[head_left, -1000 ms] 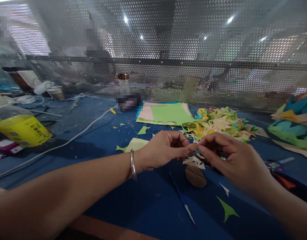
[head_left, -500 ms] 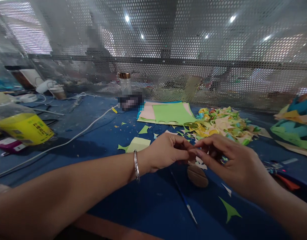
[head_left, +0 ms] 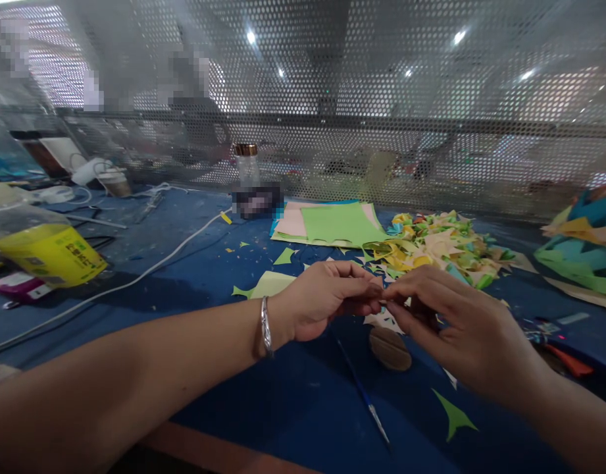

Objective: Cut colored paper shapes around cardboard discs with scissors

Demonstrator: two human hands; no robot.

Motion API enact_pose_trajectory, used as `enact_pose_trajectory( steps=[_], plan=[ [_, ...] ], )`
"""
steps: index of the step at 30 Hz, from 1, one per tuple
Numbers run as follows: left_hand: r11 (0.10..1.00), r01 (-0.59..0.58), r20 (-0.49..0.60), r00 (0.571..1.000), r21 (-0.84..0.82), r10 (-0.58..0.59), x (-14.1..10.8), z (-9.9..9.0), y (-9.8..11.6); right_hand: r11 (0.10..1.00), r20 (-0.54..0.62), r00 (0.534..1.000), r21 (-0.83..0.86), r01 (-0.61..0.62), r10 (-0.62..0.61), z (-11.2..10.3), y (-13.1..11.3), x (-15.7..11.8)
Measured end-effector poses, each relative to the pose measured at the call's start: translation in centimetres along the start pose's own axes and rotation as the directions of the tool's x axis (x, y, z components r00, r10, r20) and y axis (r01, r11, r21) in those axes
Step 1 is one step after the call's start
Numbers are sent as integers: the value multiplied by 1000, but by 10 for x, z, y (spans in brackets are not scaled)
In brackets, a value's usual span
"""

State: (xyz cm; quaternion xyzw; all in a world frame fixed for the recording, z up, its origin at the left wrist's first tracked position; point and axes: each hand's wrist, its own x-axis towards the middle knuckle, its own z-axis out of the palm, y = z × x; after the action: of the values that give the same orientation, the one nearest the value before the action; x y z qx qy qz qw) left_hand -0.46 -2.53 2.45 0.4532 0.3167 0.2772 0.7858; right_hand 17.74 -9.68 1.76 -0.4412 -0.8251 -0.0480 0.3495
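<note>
My left hand (head_left: 327,297), with a silver bangle at its wrist, is closed in a pinch. Its fingertips meet those of my right hand (head_left: 455,322), also pinched, over a small piece of pinkish paper (head_left: 376,282) that is mostly hidden by the fingers. Beneath the hands a round brown disc (head_left: 390,348) with a groove across it lies on the blue table. A thin blue-handled brush-like tool (head_left: 364,395) rests left of the disc. Close to my right wrist is a green paper offcut (head_left: 452,413).
Behind the hands are stacked coloured sheets (head_left: 339,224) and a heap of cut and folded paper pieces (head_left: 441,247). Layered paper shapes (head_left: 583,250) stand far right. A yellow-labelled bottle (head_left: 46,253), a white cable (head_left: 154,263) and a lidded jar (head_left: 247,166) occupy the left and back.
The fingers of both hands have shifted slightly around the paper, and a pinkish edge now shows above the fingertips. My right hand has turned a little; the disc and tool stay put.
</note>
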Motion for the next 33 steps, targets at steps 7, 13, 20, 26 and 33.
enact_pose_trajectory(
  steps=[7,13,20,26,33],
  plan=[
    [998,-27,31,999,59,25,-3,4,-2,987,-36,987,46,-152,154,0,5,-4],
    [972,-138,106,987,191,119,-7,4,-3,969,-30,970,63,-239,241,0,7,-4],
    [922,-188,154,978,337,143,-6,2,-3,975,-55,975,82,-209,213,1,4,-2],
    [873,-219,192,970,436,148,-5,0,-3,975,-26,977,81,-208,211,1,3,-3],
    [916,-113,162,985,385,53,-4,-1,1,974,7,976,69,-217,217,2,6,-2]
  ],
)
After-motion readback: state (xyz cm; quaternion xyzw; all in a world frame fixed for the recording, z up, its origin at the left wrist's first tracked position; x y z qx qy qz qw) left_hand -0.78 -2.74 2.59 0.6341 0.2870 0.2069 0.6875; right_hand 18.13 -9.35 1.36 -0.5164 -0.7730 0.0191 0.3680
